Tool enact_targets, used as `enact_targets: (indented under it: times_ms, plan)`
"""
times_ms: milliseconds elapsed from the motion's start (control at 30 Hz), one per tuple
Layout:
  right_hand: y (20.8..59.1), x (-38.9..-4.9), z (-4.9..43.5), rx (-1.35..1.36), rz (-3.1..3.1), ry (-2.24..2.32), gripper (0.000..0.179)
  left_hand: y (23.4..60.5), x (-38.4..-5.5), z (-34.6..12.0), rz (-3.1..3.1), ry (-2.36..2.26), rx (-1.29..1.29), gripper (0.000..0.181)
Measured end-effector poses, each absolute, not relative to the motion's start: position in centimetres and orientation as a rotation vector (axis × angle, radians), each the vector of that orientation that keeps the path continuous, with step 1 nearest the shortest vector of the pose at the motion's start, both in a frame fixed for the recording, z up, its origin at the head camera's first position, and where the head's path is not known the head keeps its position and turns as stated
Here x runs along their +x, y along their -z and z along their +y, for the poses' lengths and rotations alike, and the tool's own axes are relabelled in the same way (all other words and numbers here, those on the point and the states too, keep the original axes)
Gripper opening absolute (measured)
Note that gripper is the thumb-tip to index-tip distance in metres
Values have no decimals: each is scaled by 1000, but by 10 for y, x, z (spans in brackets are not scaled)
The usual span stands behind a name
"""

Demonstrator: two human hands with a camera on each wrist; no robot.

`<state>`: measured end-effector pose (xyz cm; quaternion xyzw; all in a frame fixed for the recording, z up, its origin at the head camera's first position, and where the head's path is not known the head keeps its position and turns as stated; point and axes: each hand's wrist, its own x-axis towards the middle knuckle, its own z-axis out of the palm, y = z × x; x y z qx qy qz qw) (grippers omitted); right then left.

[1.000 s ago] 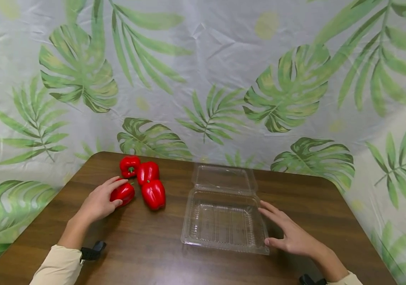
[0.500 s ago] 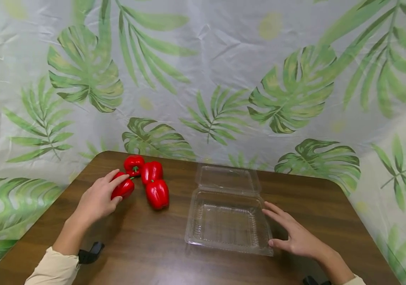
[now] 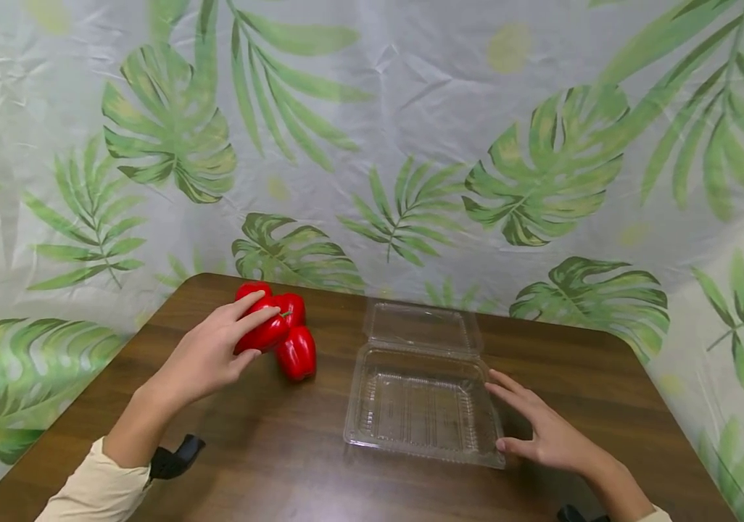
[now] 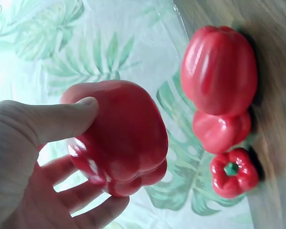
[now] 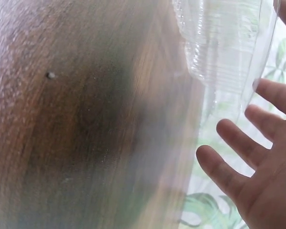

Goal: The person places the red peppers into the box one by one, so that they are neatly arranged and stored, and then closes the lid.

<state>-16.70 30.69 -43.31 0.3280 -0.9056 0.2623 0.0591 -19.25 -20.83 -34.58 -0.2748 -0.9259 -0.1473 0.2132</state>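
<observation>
My left hand [image 3: 205, 359] grips a red bell pepper [image 3: 262, 335], thumb on one side and fingers on the other. In the left wrist view this pepper [image 4: 126, 124] hangs apart from the tabletop. Behind it, three more red bell peppers stand close together: a front one [image 3: 296, 354], a middle one [image 3: 291, 308] and a back one [image 4: 217, 177] with a green stem. A clear plastic clamshell container [image 3: 424, 452] lies with its lid folded back. Along its right rim, my right hand [image 3: 551, 431] touches the edge with thumb and fingertips, the other fingers spread [image 5: 224, 174].
Everything stands on a dark brown wooden table [image 3: 320, 435] with rounded far corners. A leaf-patterned curtain [image 3: 411, 109] hangs right behind the far edge. The container's open lid [image 3: 420, 326] reaches back to that edge.
My left hand has lifted its pepper and carried it right and away from me, now overlapping the other peppers in the head view. The right hand stays at the container's rim.
</observation>
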Motion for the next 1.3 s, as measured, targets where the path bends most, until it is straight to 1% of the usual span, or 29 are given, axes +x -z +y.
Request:
enact_targets:
  times_ms: [200,633,833,1033,1300]
  plan:
    - [432,-167,308,981,-2755,-836,77,340,-188,-197,-2591,420,-839,66]
    - [435,-169,308,976,-2766,-814,78,331,-195,-171,-2599,393,-1022,65]
    - [434,-168,310,965,-2756,-808,78,328,-199,-157,-2582,412,-1065,64]
    - [431,-168,310,954,-2770,-815,78,330,-204,-147,-2551,430,-1115,66]
    - [430,-166,309,949,-2794,-841,78,341,-210,-129,-2548,432,-1185,65]
